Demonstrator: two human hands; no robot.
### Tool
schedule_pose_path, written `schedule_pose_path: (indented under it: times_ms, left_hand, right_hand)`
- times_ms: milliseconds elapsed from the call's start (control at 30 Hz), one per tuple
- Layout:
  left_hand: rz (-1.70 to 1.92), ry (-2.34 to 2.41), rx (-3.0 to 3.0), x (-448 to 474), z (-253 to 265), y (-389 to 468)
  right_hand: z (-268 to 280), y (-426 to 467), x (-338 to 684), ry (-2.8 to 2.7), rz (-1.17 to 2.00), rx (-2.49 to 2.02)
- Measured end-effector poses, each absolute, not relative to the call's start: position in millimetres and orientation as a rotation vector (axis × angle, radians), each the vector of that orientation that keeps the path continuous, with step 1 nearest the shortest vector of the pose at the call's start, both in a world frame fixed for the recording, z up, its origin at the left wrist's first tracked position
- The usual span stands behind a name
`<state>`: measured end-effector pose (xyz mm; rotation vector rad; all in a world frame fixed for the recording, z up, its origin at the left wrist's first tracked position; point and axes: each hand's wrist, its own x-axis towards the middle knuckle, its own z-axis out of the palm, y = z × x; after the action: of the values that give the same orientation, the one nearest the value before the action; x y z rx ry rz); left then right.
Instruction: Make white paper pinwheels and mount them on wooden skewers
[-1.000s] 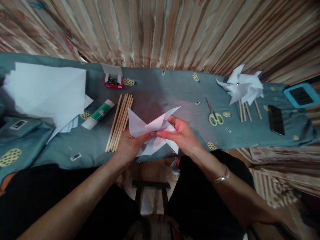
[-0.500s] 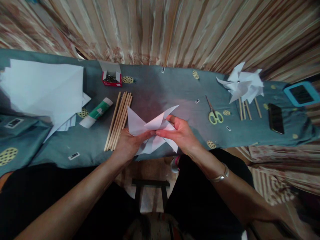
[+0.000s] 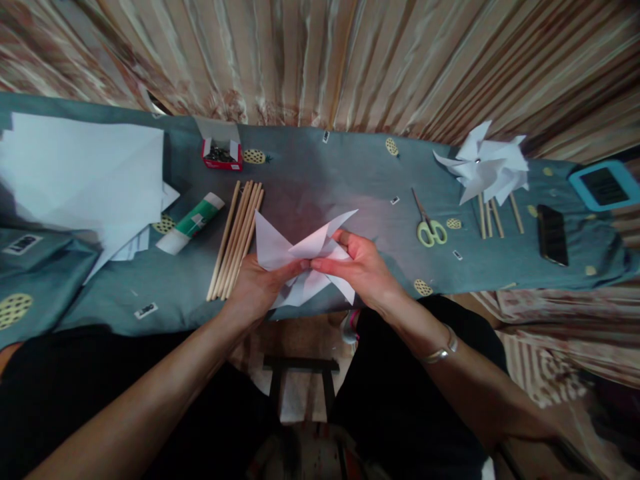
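Paper (image 3: 307, 248) folded into pointed blades shows over the desk (image 3: 325, 180) in our head view, pinched near its middle by our left hand (image 3: 260, 283) and right hand (image 3: 361, 267); our grip matches a second ago, only our viewpoint shifting slightly.

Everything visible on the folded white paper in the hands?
The paper is plain white, folded into a pinwheel-like shape with pointed flaps fanning out, two up and others down toward the lap. It looks thin and fairly crisp. The left hand and right hand grip it from either side, thumb tips pressed near its middle, hiding the centre. It is held over the near edge of the cloth; no stick shows attached.
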<state>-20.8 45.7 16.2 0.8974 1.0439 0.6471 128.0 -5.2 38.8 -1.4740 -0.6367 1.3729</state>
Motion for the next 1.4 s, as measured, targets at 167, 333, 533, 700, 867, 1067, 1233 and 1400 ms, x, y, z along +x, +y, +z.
schedule_pose_path:
  times_ms: [167,333,533,700,867,1067,1233,1400]
  left_hand:
    - [0.650,1.043,0.870,-20.6,16.3,45.1]
    - [0.665,1.058,0.875,-19.4,16.8,44.8]
    - [0.688,1.057,0.902,-18.3,17.0,46.8]
    - [0.659,1.049,0.918,-21.2,20.1,48.1]
    - [0.648,1.046,0.910,-23.3,16.0,48.2]
    - [0.656,1.051,0.902,-21.4,16.3,47.6]
    - [0.658,1.013,0.874,-21.5,13.3,47.2]
    - [0.646,1.014,0.884,-22.7,11.6,46.9]
  right_hand:
    - [37.5,-5.4,127.6,-0.632,1.382,-1.457]
    - [34.9,-4.5,128.0,-0.624,1.404,-1.436]
    - [32.0,-3.7,132.7,-0.685,1.353,-1.465]
    - [33.3,-3.1,134.0,-0.718,1.319,-1.481]
    - [35.3,-2.0,134.0,-0.764,1.290,-1.512]
    - [36.0,-1.5,134.2,-0.770,1.278,-1.527]
    - [35.1,-0.6,133.6,-0.773,1.257,-1.564]
    - [37.8,-0.5,132.0,-0.778,1.267,-1.537]
